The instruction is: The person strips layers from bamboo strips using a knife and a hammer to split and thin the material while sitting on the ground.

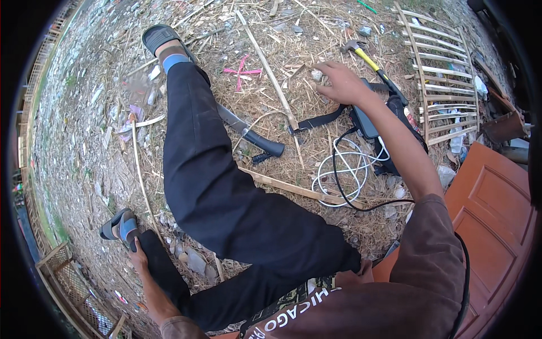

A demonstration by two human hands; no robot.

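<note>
My right hand [341, 85] reaches out over the littered ground with its fingers apart and nothing visible in them. Just right of it lies a claw hammer [370, 60] with a yellow and black handle. Below that hand are a dark rectangular device [366, 123] and a black bag with a strap [322, 120]. Against my lower trouser leg [160, 265] rests my left hand [138, 258], one finger stretched along the cloth and the others partly hidden. A curved blade with a black handle [264, 143] lies beside my other leg, its far part hidden behind the trousers.
A looped white cable [339, 175] and a black cord lie near my knee. Bamboo strips [265, 65] and a pink cross [243, 72] are on the straw-covered ground. A slatted bamboo frame [446, 76] and a reddish-brown panel [491, 226] stand right; a mesh frame [79, 288] is lower left.
</note>
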